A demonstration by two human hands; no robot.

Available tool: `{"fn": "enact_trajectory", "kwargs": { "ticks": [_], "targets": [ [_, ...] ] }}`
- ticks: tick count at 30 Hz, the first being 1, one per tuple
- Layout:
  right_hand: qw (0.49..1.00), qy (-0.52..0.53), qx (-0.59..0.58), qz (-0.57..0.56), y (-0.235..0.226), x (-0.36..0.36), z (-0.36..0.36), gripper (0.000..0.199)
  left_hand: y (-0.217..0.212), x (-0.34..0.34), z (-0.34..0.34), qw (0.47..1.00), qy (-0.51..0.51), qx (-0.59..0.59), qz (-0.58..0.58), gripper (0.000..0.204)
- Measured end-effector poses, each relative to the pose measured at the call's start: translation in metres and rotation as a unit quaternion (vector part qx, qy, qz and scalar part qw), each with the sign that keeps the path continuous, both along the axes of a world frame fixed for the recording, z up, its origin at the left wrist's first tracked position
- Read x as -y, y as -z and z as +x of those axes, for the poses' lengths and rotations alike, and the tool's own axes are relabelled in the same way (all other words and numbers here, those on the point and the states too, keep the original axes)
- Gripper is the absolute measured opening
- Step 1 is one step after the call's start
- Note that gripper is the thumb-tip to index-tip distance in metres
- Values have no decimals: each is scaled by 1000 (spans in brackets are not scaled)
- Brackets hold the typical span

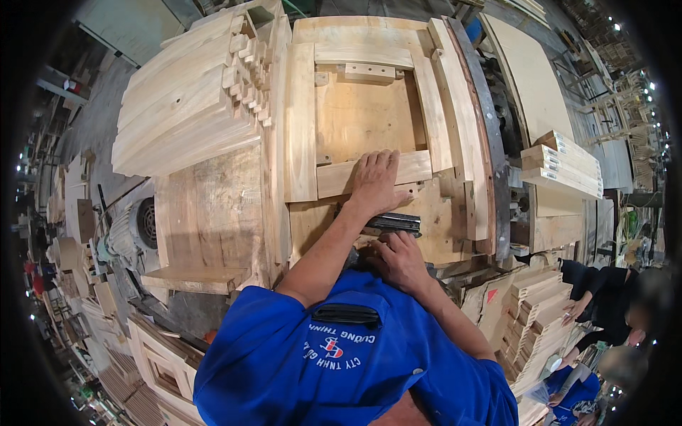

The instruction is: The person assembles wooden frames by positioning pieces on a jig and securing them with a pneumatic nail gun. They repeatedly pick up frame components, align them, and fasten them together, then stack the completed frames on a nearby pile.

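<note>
A square wooden frame (300, 121) lies flat on a plywood jig board (366, 117) on the workbench. My left hand (376, 181) presses palm-down on the frame's near rail (415, 167), fingers spread and pointing away from me. Just below it a dark metal tool (394, 224) rests on the bench surface. My right hand (401, 259) is closed around the rear part of this tool, close to my chest. My blue shirt hides the bench edge beneath.
A big stack of pale wooden slats (185, 99) lies to the left of the frame. An electric motor (131, 231) sits lower left. Stacked boards (561, 167) stand at the right, with piles of small wood pieces (529, 312) and another person's hands (579, 307) at lower right.
</note>
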State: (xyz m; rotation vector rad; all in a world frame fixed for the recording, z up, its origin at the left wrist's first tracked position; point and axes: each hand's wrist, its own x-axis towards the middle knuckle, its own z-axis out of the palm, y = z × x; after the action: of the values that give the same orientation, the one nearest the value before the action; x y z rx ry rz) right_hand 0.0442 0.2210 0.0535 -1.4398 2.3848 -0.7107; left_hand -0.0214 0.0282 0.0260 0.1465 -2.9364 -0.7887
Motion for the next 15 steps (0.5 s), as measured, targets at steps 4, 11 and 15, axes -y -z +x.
{"fn": "enact_trajectory", "kwargs": {
  "ticks": [4, 11, 15],
  "targets": [
    [998, -52, 40, -8, 15, 5, 0, 44, -5, 0, 4, 999, 25, 16, -34, 111],
    [993, -47, 109, 17, 17, 12, 2, 52, -12, -2, 2, 996, 24, 57, -66, 115],
    [994, -30, 100, 15, 15, 9, 6, 51, -14, -6, 3, 995, 23, 60, -76, 113]
  ]
}}
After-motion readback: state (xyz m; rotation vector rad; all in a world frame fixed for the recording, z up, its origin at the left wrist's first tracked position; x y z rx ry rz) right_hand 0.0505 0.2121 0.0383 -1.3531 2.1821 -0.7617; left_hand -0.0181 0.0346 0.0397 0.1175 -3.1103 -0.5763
